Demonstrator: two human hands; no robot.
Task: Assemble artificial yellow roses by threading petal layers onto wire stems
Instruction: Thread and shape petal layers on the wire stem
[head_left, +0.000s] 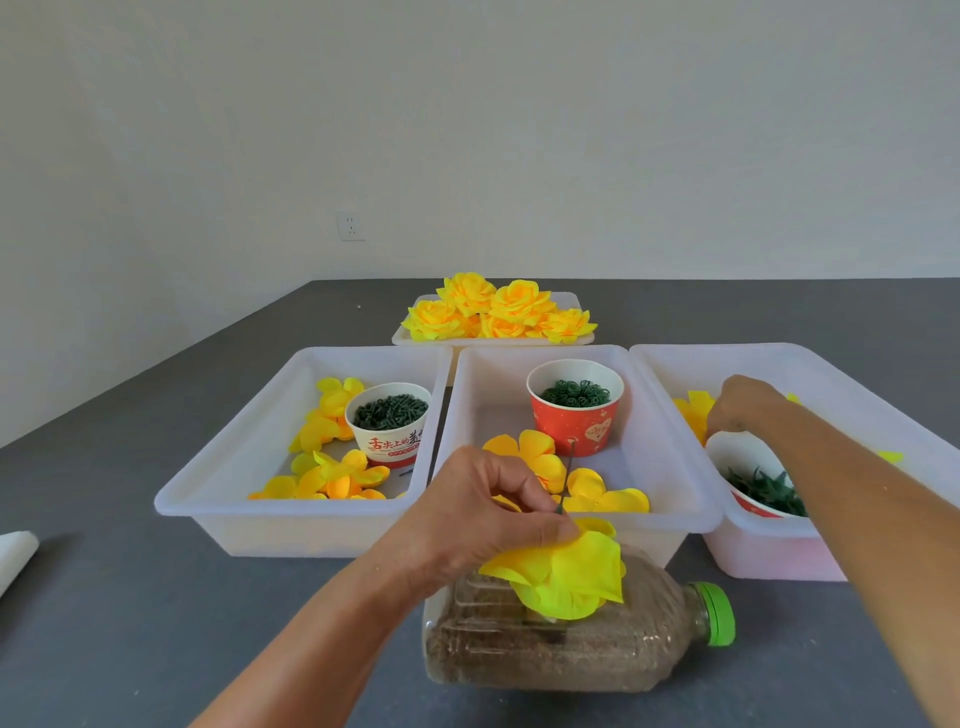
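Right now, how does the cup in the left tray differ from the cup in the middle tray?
The left-tray cup is white with red lettering; the middle-tray cup is red with a pale rim. The left-tray cup holds thin dark green rod-like pieces; the middle-tray cup holds small dark green rings. Both stand upright, uncovered, among loose yellow petal layers.

Bins (291, 415) look like smooth translucent white plastic, cups (574, 415) printed paper, petals (566, 577) matte cloth-like, tabletop (130, 597) matte grey.

plain room craft workspace, grey table (130, 597), sorting trays (218, 499), bare wall (467, 130)
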